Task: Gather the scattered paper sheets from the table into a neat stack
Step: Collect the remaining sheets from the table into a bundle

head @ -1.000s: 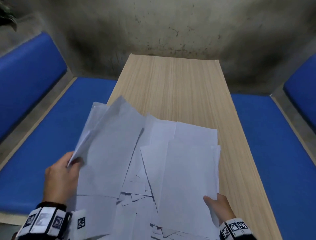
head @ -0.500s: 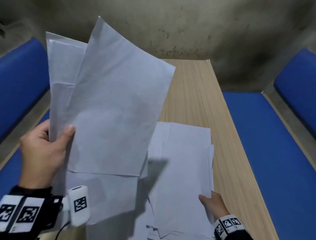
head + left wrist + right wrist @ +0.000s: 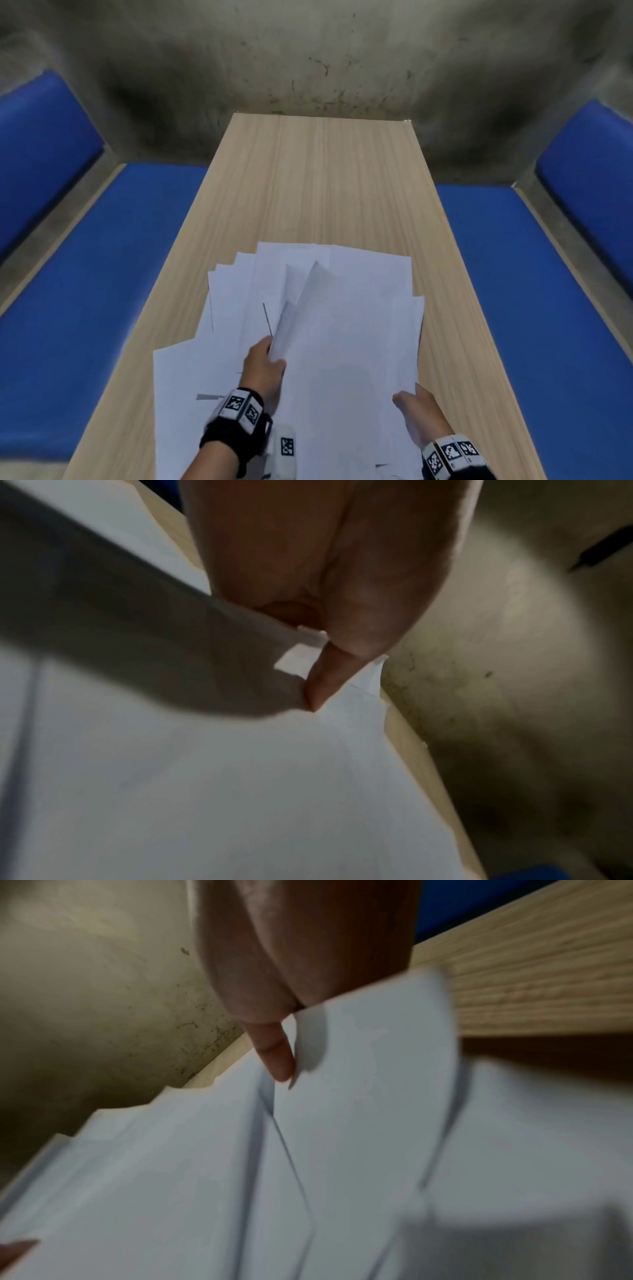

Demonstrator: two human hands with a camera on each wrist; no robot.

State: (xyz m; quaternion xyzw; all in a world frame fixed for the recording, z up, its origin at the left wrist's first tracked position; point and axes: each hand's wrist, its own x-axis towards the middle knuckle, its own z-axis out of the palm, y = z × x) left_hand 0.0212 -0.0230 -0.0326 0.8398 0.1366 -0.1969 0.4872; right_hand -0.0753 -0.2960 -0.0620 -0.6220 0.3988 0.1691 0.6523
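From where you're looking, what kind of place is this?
Probably a booth-style seating nook, as in a canteen or diner: a narrow wooden table runs up to a stained concrete wall, with blue padded benches on both sides. Loose paper sheets cover the near end.

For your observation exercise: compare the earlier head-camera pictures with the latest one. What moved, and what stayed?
The left hand brought its raised white paper sheets down rightward onto the white paper pile, still pinching them. The right hand stayed gripping the pile's near right edge; the light wooden table stayed put.
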